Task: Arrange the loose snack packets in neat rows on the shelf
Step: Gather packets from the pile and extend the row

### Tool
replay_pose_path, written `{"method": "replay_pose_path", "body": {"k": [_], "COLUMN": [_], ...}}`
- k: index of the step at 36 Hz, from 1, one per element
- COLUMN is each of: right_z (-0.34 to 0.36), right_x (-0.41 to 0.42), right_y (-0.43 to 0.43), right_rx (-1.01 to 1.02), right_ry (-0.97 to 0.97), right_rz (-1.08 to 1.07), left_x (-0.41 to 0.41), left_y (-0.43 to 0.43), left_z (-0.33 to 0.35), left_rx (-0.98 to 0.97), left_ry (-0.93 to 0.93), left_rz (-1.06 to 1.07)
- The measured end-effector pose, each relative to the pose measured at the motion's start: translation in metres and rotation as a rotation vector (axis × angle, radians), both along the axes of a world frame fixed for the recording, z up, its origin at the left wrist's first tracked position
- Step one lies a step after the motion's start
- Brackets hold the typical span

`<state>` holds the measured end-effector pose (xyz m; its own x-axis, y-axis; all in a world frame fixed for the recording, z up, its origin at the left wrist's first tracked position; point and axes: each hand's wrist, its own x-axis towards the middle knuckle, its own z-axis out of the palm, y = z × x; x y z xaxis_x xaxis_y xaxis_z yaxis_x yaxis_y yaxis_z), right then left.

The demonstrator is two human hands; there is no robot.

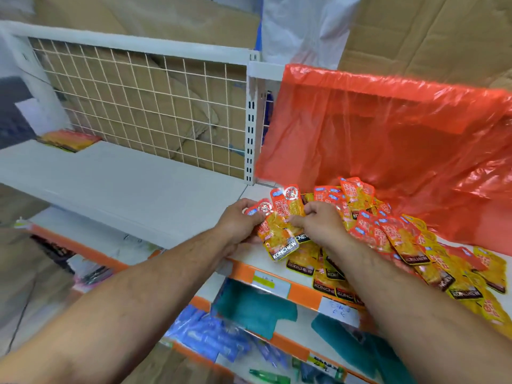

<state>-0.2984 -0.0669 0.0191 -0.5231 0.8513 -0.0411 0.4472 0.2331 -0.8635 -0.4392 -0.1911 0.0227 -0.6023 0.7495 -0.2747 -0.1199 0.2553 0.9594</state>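
Bare forearms (144, 295) reach to the white metal shelf (124, 184), where left grip (238, 221) and right grip (318, 221) both pinch a few orange-yellow foil snack packets (278, 241) beside the loose pile (393, 239), apparently gathering a stack; next they need squaring and laying in a row leftward.

The snack packets (388, 236) are yellow and red with a black band lettered white. The plastic bag (388, 139) is translucent red; the shelf (124, 189) white, edged orange.
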Motion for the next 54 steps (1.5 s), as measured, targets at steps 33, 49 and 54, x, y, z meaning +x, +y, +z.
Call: {"method": "replay_pose_path", "body": {"k": [33,49,54], "right_z": [0.005,-0.008,-0.007], "right_x": [-0.37,-0.559,-0.604], "right_y": [-0.232,-0.175,-0.154], "right_rx": [-0.186,-0.196,-0.198], "right_ry": [0.005,0.023,0.023], "right_rz": [0.269,0.374,0.388], "left_x": [-0.328,-0.501,-0.542], "left_y": [-0.263,-0.216,-0.194], "left_z": [-0.005,0.004,0.011], "left_rx": [-0.005,-0.273,-0.268], "left_ry": [-0.032,0.285,0.257], "left_rz": [0.41,0.439,0.44]}}
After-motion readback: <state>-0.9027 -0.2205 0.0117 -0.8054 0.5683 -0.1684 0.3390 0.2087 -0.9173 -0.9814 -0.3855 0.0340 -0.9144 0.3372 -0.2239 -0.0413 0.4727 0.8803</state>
